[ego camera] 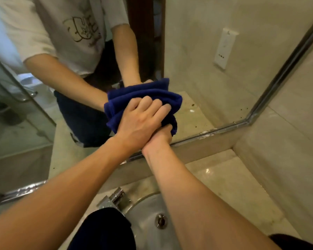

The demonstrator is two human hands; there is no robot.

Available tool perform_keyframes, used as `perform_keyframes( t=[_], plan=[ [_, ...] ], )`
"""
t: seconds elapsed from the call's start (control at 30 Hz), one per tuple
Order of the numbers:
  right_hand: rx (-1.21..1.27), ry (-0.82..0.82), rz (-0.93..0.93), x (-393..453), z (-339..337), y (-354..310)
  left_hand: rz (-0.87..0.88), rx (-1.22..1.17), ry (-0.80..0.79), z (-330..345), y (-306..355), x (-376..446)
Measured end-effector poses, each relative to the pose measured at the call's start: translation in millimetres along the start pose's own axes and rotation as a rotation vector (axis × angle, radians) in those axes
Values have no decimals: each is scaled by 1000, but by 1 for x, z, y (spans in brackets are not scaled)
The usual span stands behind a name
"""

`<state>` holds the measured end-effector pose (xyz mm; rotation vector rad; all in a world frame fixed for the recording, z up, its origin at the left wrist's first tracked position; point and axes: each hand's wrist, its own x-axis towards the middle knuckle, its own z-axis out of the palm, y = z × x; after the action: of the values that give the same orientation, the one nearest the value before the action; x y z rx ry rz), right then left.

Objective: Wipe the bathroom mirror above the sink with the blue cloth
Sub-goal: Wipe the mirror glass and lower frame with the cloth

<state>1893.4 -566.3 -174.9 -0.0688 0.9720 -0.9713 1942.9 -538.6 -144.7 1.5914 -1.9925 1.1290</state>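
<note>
Against the mirror (197,56), low right, the blue cloth (143,95) is pressed by the left hand (141,120), fingers curled over it, and gripped beneath by the right hand (163,135); wiping is under way, and upward strokes are judged next.

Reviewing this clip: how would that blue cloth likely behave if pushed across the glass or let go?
The blue cloth is bunched in soft folds under the left hand and right hand, so it is probably floppy and light. Its napped surface should slide over the mirror under pressure. Released, it would likely slump toward the sink.
</note>
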Motion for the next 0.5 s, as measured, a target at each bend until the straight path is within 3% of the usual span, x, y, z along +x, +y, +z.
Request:
perform_keyframes(
  t=[0.03, 0.07, 0.23, 0.4, 0.5],
  plan=[
    [107, -49, 96, -6, 7, 19, -4, -18, -19, -7, -14, -17],
    [47, -49, 167, -18, 12, 34, -34, -24, -28, -18, -27, -32],
    [-133, -83, 190, -54, 19, 98, -114, 29, -61, -56, -70, -100],
    [-272, -87, 92, -52, 10, 59, -327, -50, -26, -51, -52, -83],
    [-237, -59, -66, -37, 5, 22, -319, -116, 2, -40, -33, -59]
  ],
)
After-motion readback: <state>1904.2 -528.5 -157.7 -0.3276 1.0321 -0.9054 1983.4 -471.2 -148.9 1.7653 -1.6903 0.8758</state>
